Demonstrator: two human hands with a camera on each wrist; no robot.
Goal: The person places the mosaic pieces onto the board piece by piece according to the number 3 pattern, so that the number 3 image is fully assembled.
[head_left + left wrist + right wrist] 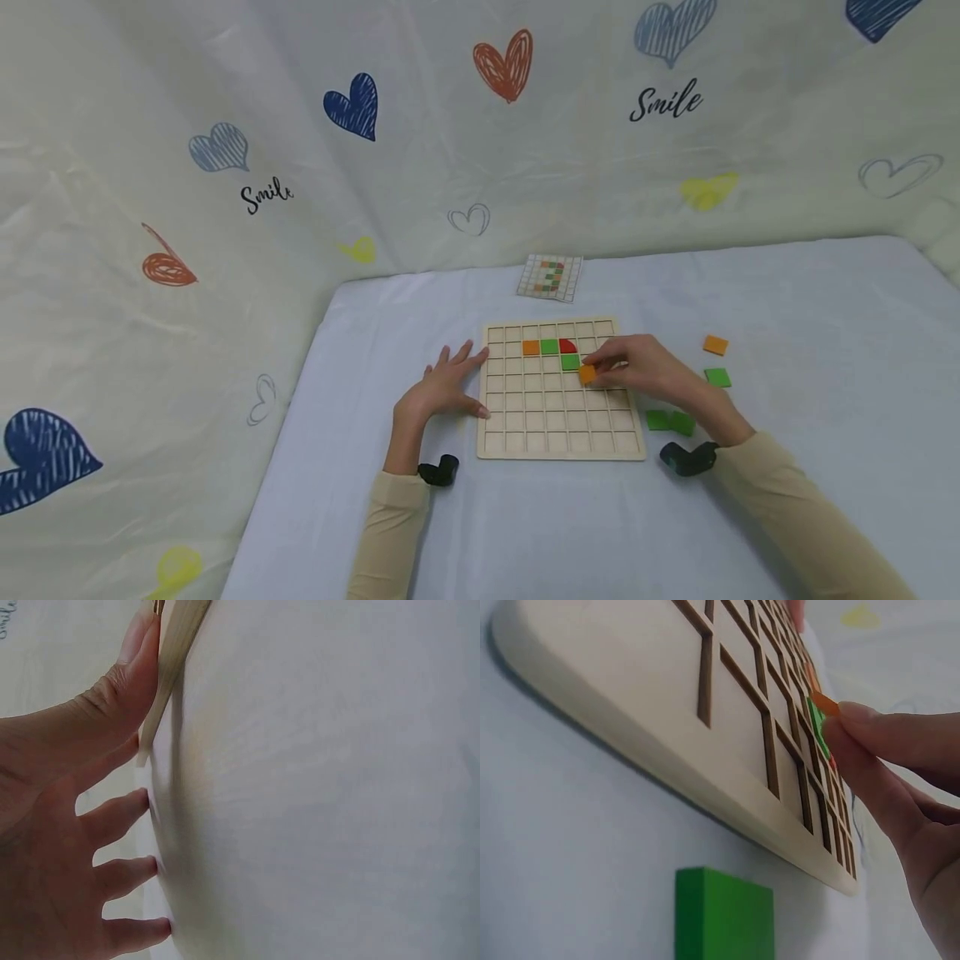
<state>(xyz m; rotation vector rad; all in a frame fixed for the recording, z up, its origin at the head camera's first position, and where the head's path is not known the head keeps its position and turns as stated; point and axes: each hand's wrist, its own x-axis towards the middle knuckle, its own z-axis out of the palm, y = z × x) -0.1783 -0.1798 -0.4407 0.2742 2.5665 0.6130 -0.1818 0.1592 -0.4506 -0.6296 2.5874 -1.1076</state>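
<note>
A wooden grid board [517, 446] lies on the table. My right hand [637, 364] pinches an orange square tile [587, 375] between thumb and fingertips, close over the board's cells; the right wrist view shows the same orange tile [826, 703] at the fingertips. In the upper rows sit an orange tile [531, 347], a green tile [550, 347] and a red quarter-round tile [567, 346]. Another green tile [570, 362] lies below the red one. Fingers spread, my left hand [438, 390] rests at the board's left edge, its thumb against the rim in the left wrist view.
Behind the board lies a card [551, 277] printed with a coloured grid pattern. To the right are a loose orange tile [716, 344], a green tile [717, 377] and two more green tiles [658, 420] near the board's edge. A cloth with printed hearts hangs behind.
</note>
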